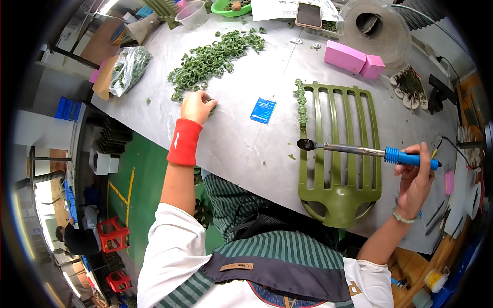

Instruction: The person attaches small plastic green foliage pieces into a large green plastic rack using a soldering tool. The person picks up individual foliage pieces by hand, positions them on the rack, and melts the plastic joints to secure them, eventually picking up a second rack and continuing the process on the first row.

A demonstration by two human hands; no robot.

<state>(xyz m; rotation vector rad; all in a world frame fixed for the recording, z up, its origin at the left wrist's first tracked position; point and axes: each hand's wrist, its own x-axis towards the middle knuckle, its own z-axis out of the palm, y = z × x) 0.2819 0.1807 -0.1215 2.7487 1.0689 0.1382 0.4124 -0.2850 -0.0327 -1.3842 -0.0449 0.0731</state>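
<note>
My right hand [415, 179] grips the blue handle of a soldering-iron-like tool [354, 149]. Its metal shaft points left and ends in a dark, spoon-shaped tip over the left bar of an olive-green slotted plastic frame [343, 203]. Along the upper part of that bar runs a row of small green ring-like pieces [302, 105]. To the left, my left hand [196, 107], below a red wristband, has its fingers pinched at a small green piece [212, 109], partly hidden by the fingers. Just beyond it spreads a heap of similar green pieces [205, 62].
A blue packet [263, 110] lies mid-table. Pink blocks [345, 56], a phone [308, 15], a round duct mouth [371, 25] and a stained glove [409, 87] sit at the far right. A plastic bag [129, 69] lies far left, near a clear tub [192, 14].
</note>
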